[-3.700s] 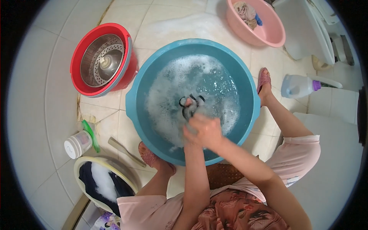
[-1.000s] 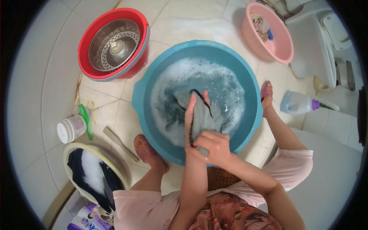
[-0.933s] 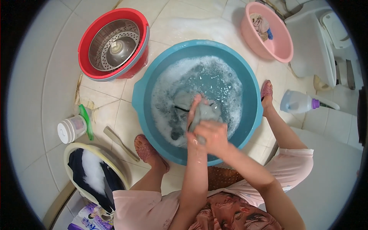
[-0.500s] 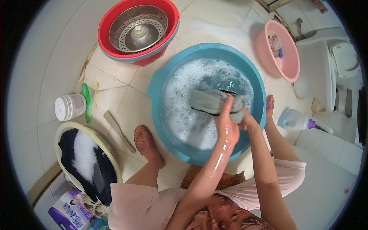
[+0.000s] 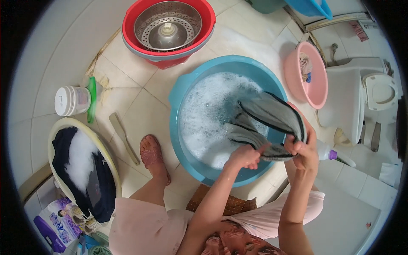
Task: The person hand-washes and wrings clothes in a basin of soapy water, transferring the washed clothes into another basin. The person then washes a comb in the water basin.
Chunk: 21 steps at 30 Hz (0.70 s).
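A wet grey garment with black edging point(image 5: 276, 112) is stretched between my two hands over a large blue basin point(image 5: 238, 60). Its far folds hang down to the sudsy water point(image 5: 204, 114). My right hand point(image 5: 304, 153), above the basin's right rim, is closed around the black-edged end. Over the near part of the basin, my left hand point(image 5: 245, 157) grips the lower edge of the garment with its fingers curled. Part of each hand's grip is hidden by the cloth.
A red bucket point(image 5: 210, 23) with a metal spin basket stands far left. A pink basin point(image 5: 315, 85) holds small cloths at the right, near the toilet point(image 5: 340, 93). On the left are a cream basin point(image 5: 65, 122) with dark clothes, a white tub point(image 5: 70, 101) and a long-handled tool point(image 5: 124, 138).
The bunched garment has been opened out and drawn right and toward me. My hands have moved apart, the right one farther right. The view has shifted slightly.
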Tool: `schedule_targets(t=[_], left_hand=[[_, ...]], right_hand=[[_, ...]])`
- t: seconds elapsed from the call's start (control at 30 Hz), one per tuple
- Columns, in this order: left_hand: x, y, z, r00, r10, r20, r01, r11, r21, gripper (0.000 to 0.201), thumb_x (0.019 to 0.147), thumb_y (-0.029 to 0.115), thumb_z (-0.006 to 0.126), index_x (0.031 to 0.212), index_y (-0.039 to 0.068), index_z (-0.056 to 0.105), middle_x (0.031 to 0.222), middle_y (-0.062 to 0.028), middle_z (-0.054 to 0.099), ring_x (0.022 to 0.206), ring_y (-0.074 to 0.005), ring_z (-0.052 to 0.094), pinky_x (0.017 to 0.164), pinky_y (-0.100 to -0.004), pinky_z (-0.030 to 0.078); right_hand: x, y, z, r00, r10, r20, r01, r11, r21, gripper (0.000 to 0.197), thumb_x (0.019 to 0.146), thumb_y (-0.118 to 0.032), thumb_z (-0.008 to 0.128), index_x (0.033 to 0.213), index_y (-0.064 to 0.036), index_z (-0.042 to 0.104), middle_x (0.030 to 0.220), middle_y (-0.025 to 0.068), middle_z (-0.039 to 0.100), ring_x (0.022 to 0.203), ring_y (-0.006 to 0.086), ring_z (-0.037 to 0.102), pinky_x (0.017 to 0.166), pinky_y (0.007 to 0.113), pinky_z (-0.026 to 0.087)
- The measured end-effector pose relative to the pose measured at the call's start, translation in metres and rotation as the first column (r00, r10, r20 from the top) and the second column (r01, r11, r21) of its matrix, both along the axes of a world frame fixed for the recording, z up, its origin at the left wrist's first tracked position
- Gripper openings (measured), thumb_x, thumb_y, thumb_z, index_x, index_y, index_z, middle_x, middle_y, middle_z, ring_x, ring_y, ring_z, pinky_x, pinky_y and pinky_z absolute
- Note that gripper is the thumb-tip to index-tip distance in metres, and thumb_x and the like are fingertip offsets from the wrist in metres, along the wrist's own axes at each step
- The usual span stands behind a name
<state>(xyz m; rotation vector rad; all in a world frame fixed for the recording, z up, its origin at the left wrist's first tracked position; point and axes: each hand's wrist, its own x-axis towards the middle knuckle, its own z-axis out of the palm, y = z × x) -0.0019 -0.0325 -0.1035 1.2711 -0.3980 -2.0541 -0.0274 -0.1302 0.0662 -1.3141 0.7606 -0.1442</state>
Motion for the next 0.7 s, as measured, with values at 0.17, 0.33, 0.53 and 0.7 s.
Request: schedule_targets(t=[0.17,0.33,0.53,0.7], left_hand=[[0.013,0.016,0.032,0.645,-0.088,0.759,0.206,0.977,-0.061,0.031,0.075,0.030,0.064,0.091,0.004,0.067,0.086,-0.0163,0.066,0.084,-0.0305,0.063,0.070,-0.0397,0.049],[0.014,0.024,-0.026,0.520,0.046,0.853,-0.113,0.993,0.015,0.028,0.077,0.026,0.063,0.091,0.002,0.063,0.092,-0.0136,0.065,0.089,-0.0301,0.062,0.076,-0.0403,0.048],[0.041,0.027,-0.042,0.341,0.556,0.758,-0.643,0.726,-0.243,0.037,0.079,0.017,0.060,0.112,0.004,0.053,0.113,-0.0183,0.055,0.105,-0.0306,0.053,0.089,-0.0382,0.042],[0.024,0.007,-0.046,0.197,0.932,0.305,-0.966,0.237,-0.100,0.054,0.083,0.016,0.059,0.132,0.003,0.038,0.130,-0.0134,0.044,0.118,-0.0237,0.043,0.098,-0.0344,0.033]], right_hand=[[-0.018,-0.016,-0.039,0.985,0.138,-0.107,-0.161,0.954,-0.254,0.067,0.063,-0.007,0.059,0.128,0.0003,0.042,0.113,0.0106,0.052,0.101,0.0173,0.052,0.088,0.025,0.038],[-0.018,-0.042,-0.184,0.977,0.139,-0.164,-0.184,0.937,-0.298,0.057,0.069,0.010,0.043,0.124,-0.0067,0.040,0.116,0.0102,0.047,0.112,0.0193,0.044,0.097,0.025,0.030],[-0.015,0.018,-0.266,0.974,-0.060,-0.216,-0.152,0.534,-0.832,0.053,0.071,0.001,0.054,0.123,-0.0016,0.043,0.119,0.0237,0.049,0.109,0.0373,0.049,0.093,0.040,0.039],[-0.011,0.000,-0.248,0.643,-0.365,-0.673,-0.175,0.786,-0.593,0.046,0.072,-0.001,0.053,0.118,0.0016,0.049,0.114,0.0253,0.053,0.106,0.0403,0.050,0.088,0.042,0.040]])
